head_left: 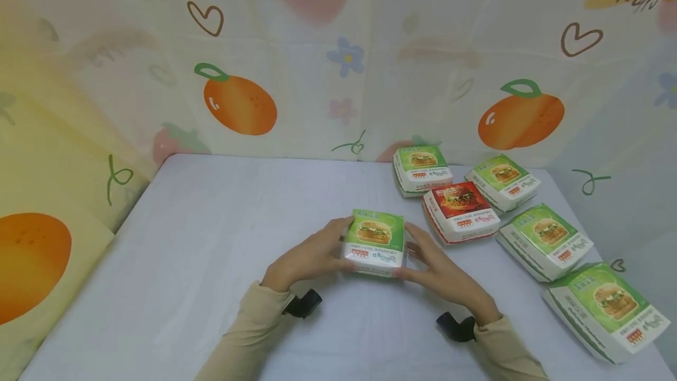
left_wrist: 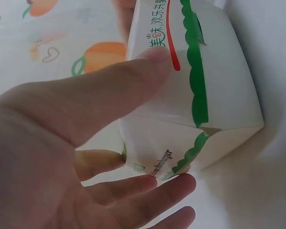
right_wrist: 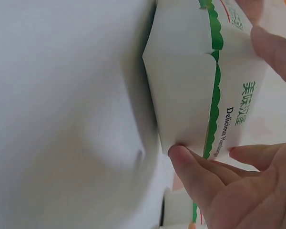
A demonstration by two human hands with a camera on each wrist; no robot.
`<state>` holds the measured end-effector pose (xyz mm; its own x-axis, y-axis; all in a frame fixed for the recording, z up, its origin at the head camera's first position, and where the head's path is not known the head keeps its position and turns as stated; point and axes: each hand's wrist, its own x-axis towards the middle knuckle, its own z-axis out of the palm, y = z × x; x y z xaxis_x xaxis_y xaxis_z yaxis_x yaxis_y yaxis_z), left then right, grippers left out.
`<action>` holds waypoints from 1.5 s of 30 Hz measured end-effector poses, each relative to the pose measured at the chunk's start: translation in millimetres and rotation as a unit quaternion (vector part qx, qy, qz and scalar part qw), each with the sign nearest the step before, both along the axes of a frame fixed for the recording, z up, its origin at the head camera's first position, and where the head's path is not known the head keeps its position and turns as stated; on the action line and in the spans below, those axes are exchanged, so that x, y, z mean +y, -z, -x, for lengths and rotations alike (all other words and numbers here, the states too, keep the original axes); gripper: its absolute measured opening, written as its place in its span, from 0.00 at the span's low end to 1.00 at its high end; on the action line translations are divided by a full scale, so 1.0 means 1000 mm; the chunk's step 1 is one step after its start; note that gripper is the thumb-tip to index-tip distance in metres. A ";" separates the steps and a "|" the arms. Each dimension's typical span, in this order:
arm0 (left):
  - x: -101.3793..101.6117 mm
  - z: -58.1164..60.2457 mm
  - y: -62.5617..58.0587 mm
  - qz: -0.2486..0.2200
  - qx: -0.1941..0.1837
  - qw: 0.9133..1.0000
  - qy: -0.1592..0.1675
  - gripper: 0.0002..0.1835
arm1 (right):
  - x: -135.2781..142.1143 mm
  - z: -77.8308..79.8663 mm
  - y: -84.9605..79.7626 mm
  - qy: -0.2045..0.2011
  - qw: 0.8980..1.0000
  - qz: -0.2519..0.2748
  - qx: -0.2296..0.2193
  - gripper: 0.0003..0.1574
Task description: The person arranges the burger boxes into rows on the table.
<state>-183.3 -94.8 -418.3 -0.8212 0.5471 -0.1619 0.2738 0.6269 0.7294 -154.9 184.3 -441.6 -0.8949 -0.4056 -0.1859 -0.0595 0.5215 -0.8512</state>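
Note:
A green and white burger box (head_left: pixel 374 241) with a burger picture on its lid sits in the middle of the white table, between both hands. My left hand (head_left: pixel 312 256) holds it from the left. In the left wrist view the thumb presses the front face of the box (left_wrist: pixel 229 71), and the fingers lie along its side. From the right, my right hand (head_left: pixel 444 272) grips the opposite side. Its thumb is at the front corner in the head view, and in the right wrist view fingertips touch the box's white lower wall (right_wrist: pixel 181 95).
A red burger box (head_left: pixel 461 211) lies right of the held box, beside a green one (head_left: pixel 423 170) at the back. More green boxes (head_left: pixel 503 182) line the table's right side, the nearest (head_left: pixel 608 310) at the front right edge. A fruit-print cloth (head_left: pixel 370 93) hangs behind the table.

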 end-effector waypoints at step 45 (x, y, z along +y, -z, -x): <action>-0.068 0.022 -0.008 0.028 0.005 0.996 -0.079 0.51 | -0.083 0.040 -0.001 0.002 0.999 0.020 0.032 0.53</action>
<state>-205.0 -162.3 -410.4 -0.8981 0.4014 -0.1799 0.1760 0.7027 0.6894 -195.3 101.4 -440.6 -0.9061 -0.4081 -0.1112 -0.1131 0.4872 -0.8659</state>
